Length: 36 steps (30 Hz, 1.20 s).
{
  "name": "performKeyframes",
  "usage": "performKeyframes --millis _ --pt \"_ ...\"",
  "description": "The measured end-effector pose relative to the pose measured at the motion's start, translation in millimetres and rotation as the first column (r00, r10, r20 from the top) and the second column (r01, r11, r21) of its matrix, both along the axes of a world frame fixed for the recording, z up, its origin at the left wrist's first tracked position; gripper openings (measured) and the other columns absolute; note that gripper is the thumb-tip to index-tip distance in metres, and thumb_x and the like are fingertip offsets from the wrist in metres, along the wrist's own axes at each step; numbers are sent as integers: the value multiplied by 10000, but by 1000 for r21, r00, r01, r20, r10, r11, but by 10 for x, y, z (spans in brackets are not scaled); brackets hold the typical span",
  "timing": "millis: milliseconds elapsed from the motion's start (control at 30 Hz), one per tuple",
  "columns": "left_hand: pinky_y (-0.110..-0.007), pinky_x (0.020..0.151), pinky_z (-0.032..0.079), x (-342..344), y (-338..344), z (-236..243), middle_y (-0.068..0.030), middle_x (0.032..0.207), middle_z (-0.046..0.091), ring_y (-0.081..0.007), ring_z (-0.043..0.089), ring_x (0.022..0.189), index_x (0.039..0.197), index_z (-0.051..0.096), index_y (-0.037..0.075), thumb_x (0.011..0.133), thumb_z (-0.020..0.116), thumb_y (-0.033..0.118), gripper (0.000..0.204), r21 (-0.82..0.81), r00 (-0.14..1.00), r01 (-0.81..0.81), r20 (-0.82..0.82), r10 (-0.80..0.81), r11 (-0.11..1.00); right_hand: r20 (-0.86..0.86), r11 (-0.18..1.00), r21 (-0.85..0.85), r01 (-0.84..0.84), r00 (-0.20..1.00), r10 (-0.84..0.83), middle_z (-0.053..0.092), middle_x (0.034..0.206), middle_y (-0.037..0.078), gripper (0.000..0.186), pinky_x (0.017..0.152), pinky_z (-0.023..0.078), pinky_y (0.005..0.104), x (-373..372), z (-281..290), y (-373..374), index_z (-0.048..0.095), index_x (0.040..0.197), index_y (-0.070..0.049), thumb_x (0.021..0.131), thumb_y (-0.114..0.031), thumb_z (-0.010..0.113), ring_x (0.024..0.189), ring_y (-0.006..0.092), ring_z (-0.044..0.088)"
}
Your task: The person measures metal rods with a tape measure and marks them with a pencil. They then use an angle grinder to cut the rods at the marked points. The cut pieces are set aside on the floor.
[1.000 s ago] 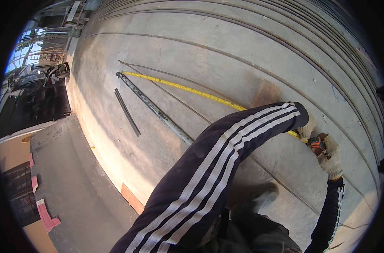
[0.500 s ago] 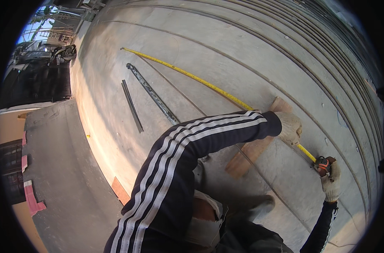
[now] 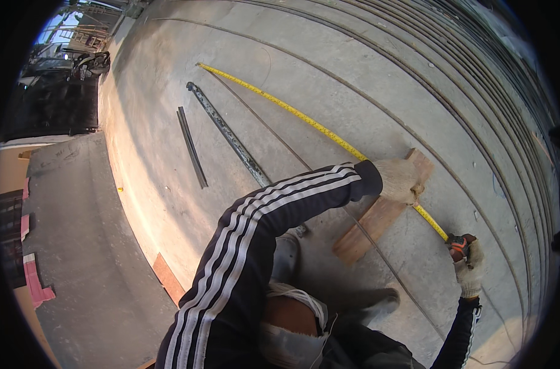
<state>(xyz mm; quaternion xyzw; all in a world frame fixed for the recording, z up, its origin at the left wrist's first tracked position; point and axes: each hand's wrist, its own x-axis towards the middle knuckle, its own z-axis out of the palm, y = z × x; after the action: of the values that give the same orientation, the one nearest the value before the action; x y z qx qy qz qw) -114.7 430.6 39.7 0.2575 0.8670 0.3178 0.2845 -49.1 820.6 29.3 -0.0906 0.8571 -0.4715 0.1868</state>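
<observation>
A yellow tape measure blade [image 3: 292, 112] stretches across the concrete from the upper left. My left hand [image 3: 395, 178], in a pale knit work glove, is closed round the blade over a wooden board [image 3: 372, 227]. The blade comes out past these fingers and runs to the orange and black tape case [image 3: 459, 246]. My right hand [image 3: 470, 270], gloved too, grips that case at the lower right, with dark bare fingertips showing. A thin steel rod [image 3: 390, 270] crosses over the board, and its far part lies close to the blade's end.
A speckled metal pipe [image 3: 227, 136] and short dark bars [image 3: 192, 147] lie left of the blade. Several long steel rods [image 3: 452, 92] curve along the right side. My boot [image 3: 384, 304] stands near the board. A grey raised slab [image 3: 83, 215] is at left.
The blade's far end has slid right relative to the pipe. My left hand has shifted left over the board. My right hand has come a little nearer and left with the case.
</observation>
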Motion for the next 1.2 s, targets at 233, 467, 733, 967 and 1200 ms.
performKeyframes --millis 233,467,733,967,1200 --pt "-455 720 555 -3 17 -14 -108 813 758 -292 742 774 930 809 109 929 755 414 309 -55 999 -4 38 7 998 -46 986 158 -59 997 68 698 988 87 406 833 550 340 -3 57 51 645 1171 -43 843 -107 876 902 230 684" --pt "-443 758 571 31 55 -114 -109 859 774 -302 755 820 977 814 101 939 752 401 309 60 998 -22 58 18 998 -48 980 185 -73 995 83 690 982 86 400 828 545 339 8 83 115 646 1170 -48 849 -128 871 887 230 670" --pt "-439 781 573 33 92 -139 -127 904 772 -322 748 858 1057 823 92 956 730 452 386 -23 999 -9 33 10 1000 -63 977 201 -78 994 92 690 994 90 367 849 548 336 -23 197 98 644 1177 -30 872 -105 833 901 209 675" --pt "-390 686 517 -29 117 -48 -94 887 707 -213 657 707 1015 805 80 984 726 414 345 -136 977 -72 188 97 988 -154 971 239 -25 986 63 703 1014 125 359 812 569 355 97 243 571 649 1187 -20 862 -38 801 880 271 715" --pt "-351 829 538 -250 526 224 -108 991 768 -212 690 898 1161 812 67 969 720 387 385 -263 972 0 225 62 965 -167 889 428 161 981 -97 717 1037 105 375 865 594 378 471 273 1604 654 1218 -55 872 -51 799 951 266 721"
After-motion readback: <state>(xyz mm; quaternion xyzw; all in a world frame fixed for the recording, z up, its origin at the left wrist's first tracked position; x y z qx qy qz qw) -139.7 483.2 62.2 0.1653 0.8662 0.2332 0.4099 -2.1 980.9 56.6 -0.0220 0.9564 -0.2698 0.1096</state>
